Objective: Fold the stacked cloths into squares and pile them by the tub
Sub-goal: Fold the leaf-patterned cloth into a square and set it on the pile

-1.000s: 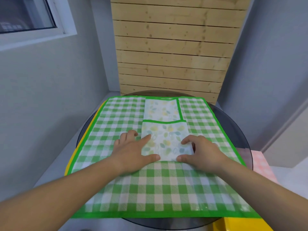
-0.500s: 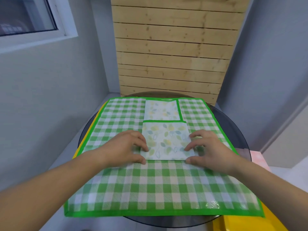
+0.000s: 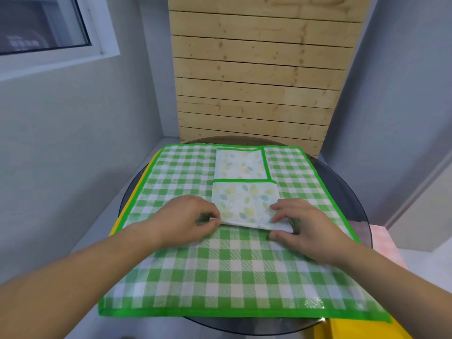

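Cloths: big green check cloth (image 3: 220, 270) lies flat on round glass table (image 3: 362, 216), top of stack, yellow one (image 3: 127, 211) peeking out under it at 9 o'clock

Left hand (image 3: 186, 218) pinches near left corner of small leaf-print square (image 3: 244, 204), fingers together on it
Right hand (image 3: 305, 226) pinches near right corner, thumb under, fingers on top
Near edge lifted a bit, I think so square can be picked up and moved

Second leaf-print square (image 3: 241, 165) lies just behind, at 12 o'clock, edges touching

Pink check thing (image 3: 384, 245) at 3 o'clock, past table

Tub not seen
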A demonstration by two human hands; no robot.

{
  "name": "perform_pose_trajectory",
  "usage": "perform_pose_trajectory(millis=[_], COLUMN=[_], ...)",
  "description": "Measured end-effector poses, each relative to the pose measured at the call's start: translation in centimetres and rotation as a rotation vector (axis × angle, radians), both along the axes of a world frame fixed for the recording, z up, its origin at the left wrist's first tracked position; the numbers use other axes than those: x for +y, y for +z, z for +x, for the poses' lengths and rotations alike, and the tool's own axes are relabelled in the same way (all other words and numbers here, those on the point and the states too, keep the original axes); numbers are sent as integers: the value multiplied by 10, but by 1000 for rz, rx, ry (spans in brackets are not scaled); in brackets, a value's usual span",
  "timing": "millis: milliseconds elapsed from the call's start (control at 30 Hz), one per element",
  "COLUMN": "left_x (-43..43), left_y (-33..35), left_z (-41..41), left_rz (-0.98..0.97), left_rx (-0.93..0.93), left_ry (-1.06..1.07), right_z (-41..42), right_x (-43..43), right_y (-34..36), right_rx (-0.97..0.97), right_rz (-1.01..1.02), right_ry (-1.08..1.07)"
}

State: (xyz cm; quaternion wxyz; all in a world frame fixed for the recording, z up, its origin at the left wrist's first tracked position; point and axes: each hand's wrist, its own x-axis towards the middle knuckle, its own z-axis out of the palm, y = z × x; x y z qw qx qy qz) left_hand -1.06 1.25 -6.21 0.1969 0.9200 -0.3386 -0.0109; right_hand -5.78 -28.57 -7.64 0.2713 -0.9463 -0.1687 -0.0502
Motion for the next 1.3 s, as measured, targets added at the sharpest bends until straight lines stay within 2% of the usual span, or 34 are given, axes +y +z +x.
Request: perform_pose_trajectory(millis=[167,300,400,467,567,700,933,1100,1300], left_x=[-1,-7,-15,-20,-16,-10,-13,-16,-25], left_y=[20,40,45,46,33,9,0,-1,4], left_z=[-4,-9,-12,-15,-13,-10,-1,2,-3], left_rz=[-326,-643,-873,-941,-853,-562,-388,-267,-63], left_rx=[157,229,336,436,602,542,518,484,438], left_ry=[42,89,195,265,321,462,533,483,416], right_z=[-4,-4,-1,1,5,16,20,18,16], right_x=[-1,3,5,9,14,17,17,21,29], right_y=[13,25,23,20,20,14,-3,1,0], right_rx=[17,92,110,102,92,165,243,215,276], right_rz=[213,452,521,535,560,581,296,113,-15], right_ry=[-90,-42,-81,-115,-182,-244,-345,-332,-310])
